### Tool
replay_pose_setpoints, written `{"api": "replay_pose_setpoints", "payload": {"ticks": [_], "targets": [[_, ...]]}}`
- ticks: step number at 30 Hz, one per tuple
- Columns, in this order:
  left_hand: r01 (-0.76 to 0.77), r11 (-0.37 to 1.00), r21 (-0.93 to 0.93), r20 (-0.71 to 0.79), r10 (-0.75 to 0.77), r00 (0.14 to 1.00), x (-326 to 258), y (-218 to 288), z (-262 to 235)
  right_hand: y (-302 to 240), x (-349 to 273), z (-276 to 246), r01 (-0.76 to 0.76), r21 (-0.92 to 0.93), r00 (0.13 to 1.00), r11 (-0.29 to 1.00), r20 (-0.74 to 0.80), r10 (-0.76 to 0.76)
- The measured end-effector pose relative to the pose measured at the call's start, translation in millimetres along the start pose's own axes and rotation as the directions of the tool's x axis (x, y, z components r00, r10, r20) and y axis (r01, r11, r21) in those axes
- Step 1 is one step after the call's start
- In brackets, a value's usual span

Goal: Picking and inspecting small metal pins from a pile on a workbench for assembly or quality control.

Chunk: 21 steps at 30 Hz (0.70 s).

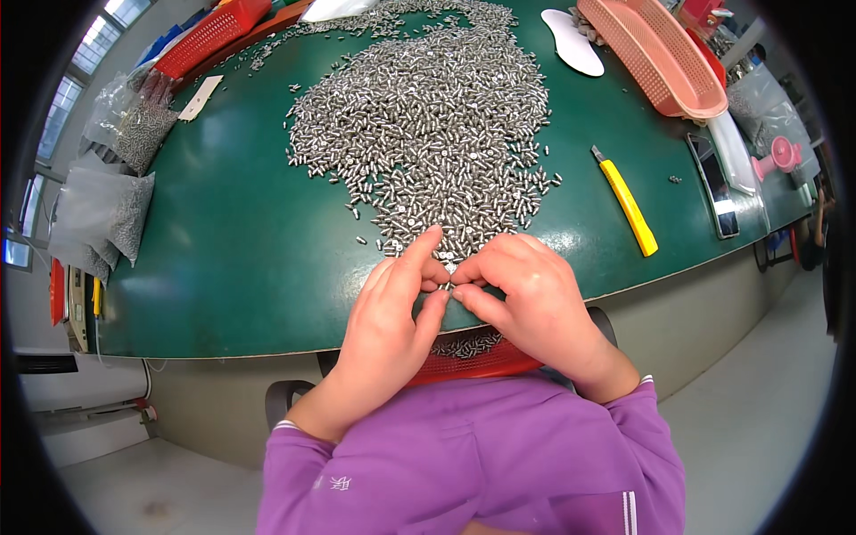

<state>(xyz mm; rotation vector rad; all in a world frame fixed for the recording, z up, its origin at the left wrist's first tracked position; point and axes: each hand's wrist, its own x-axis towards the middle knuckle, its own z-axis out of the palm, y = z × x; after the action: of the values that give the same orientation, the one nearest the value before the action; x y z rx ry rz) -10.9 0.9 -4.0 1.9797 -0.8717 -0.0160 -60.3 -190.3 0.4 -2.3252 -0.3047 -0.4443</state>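
Note:
A large pile of small bullet-shaped metal parts [419, 107] spreads over the green table and narrows toward me. At its near tip, my left hand [385, 308] and my right hand [533, 290] meet, fingertips almost touching. Thumb and curled fingers of the left hand pinch at a small metal part [445, 287], while its index finger points forward over the pile. The right thumb and index finger close in from the other side, also pinching at small metal parts. The fingers partly hide what they grip. Below the table edge, a red basket [473, 366] with similar parts sits at my lap.
A yellow utility knife [629, 207] and a phone [713, 187] lie on the green table [214, 241] to the right. Beyond them are a pink basket [655, 58] and a white insole-shaped piece [572, 43]. Bags of metal parts [102, 214] stand at the left edge.

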Motion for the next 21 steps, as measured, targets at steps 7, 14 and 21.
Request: {"api": "replay_pose_setpoints", "payload": {"ticks": [7, 14, 21], "targets": [[0.043, 0.999, -0.011, 0.017, -0.043, 0.999, 1.6, 0.8, 1.4, -0.2, -0.5, 2.4, 0.001, -0.010, 1.000, 1.000, -0.010, -0.001], [0.046, 0.998, -0.031, 0.025, -0.045, 0.999, 1.6, -1.8, 1.4, 0.2, -0.2, 0.7, 0.005, 0.015, 1.000, 1.000, 0.013, -0.006], [0.024, 0.999, -0.026, 0.022, -0.023, 0.999, 0.1, -0.1, 0.3, -0.5, -0.6, 3.0, 0.026, -0.012, 1.000, 1.000, -0.015, -0.026]]}}
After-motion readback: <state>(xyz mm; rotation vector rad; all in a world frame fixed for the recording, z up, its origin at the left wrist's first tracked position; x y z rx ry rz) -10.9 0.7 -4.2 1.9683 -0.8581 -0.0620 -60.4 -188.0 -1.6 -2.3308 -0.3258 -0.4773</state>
